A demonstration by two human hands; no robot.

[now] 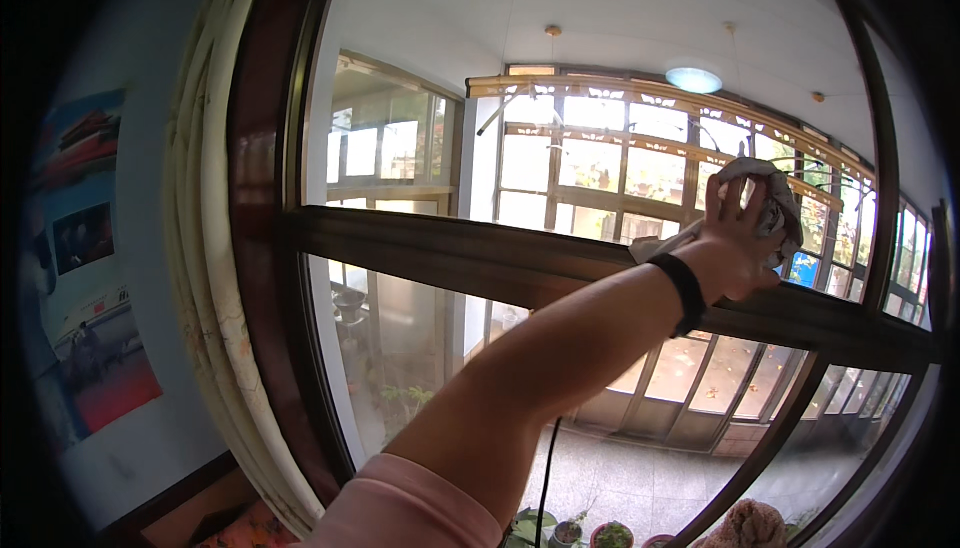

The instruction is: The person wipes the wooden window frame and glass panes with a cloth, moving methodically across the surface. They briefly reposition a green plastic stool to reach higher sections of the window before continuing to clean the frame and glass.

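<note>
My left hand (pixel 742 233) reaches up and to the right, its arm crossing the view from the lower edge. Its fingers are spread and bent over a crumpled greyish wad of paper or cloth (pixel 757 170), pressing it against the upper window pane (pixel 420 28). A pale flap of similar material (pixel 650 246) sticks out to the left of the wrist, over the dark crossbar (pixel 470 248). A black band (pixel 683 293) circles the wrist, and a pink sleeve (pixel 415 503) covers the upper arm. No right hand can be seen.
A cream curtain (pixel 205 248) hangs left of the dark frame (pixel 262 148), near wall posters (pixel 95 348). Several potted plants (pixel 610 535) stand low beyond the glass. A bumpy brown thing (pixel 752 526) and a thin black cord (pixel 546 478) show below.
</note>
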